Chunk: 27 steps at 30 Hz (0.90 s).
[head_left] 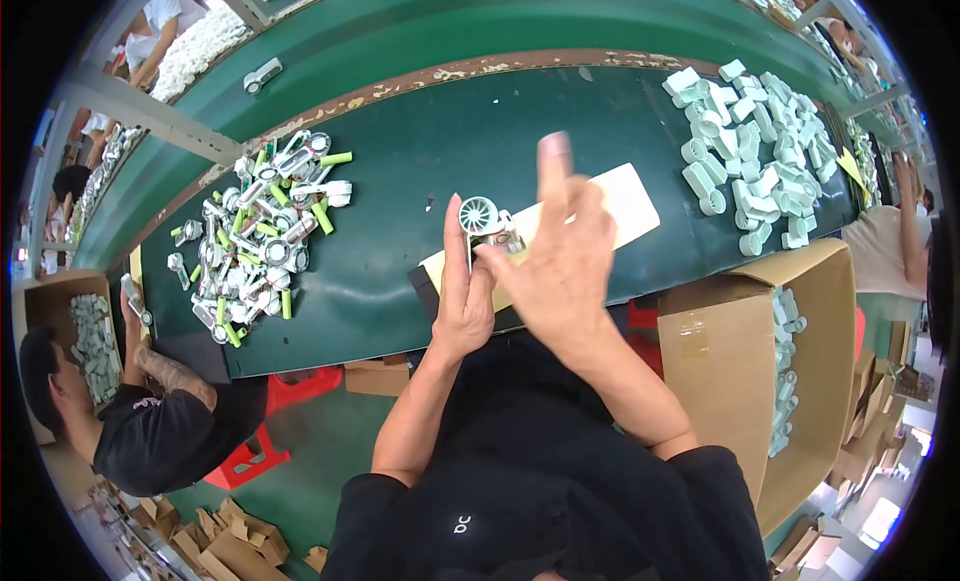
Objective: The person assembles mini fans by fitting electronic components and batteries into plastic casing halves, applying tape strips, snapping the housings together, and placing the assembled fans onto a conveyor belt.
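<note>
My left hand (462,306) holds a small handheld fan unit (478,215) upright above the table. Its pale green round end shows radial vanes, and a metallic or white inner part sits beside it. Close by on the right is my right hand (565,266), its index finger stretched upward and its other fingers loosely spread and slightly blurred. The thumb reaches to the fan unit; whether it touches cannot be seen clearly. Beneath both hands lies a pale yellow sheet (632,203) with a dark block (422,289) at its left end.
A pile of fan assemblies with lime-green cylinders (262,221) lies left on the green table (390,151). Pale green shells (755,151) are heaped right. A cardboard box (715,351) of shells stands at my right. A co-worker (140,411) sits left, near a red stool (245,461).
</note>
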Each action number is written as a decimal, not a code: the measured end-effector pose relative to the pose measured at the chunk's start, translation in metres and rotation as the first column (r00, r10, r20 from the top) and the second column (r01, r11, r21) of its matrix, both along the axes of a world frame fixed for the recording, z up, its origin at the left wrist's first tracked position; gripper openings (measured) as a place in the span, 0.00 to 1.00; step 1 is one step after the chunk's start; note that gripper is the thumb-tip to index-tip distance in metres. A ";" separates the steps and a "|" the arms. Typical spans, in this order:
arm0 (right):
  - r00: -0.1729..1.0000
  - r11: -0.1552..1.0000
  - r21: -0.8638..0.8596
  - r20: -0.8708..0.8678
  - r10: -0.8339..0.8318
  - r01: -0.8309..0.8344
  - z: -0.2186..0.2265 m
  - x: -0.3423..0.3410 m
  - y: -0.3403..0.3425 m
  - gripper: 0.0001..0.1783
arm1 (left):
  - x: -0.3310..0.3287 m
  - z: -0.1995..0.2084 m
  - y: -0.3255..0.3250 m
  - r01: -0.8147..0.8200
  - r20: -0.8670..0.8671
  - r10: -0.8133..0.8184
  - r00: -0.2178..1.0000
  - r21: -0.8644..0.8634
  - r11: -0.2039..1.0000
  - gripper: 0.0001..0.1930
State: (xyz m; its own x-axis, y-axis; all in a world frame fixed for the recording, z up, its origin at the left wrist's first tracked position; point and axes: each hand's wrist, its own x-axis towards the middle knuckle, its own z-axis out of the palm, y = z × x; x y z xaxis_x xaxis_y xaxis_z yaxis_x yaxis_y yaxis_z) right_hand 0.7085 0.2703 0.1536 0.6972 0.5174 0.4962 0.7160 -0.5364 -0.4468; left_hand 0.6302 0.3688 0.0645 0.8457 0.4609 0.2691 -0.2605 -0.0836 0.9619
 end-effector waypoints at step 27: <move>0.351 0.636 0.751 -0.652 0.672 0.177 -0.023 0.015 -0.040 0.19 | -0.016 0.037 -0.011 -0.052 -0.043 0.039 0.998 -0.384 0.922 0.27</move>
State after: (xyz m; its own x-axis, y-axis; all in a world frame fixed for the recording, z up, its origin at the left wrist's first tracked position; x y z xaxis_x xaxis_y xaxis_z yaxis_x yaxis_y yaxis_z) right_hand 0.7238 0.2301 0.1307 0.7923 0.6100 -0.0143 -0.2544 0.3090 -0.9164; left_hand 0.6139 0.3579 0.1014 0.8269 0.5612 0.0346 -0.2316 0.2838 0.9305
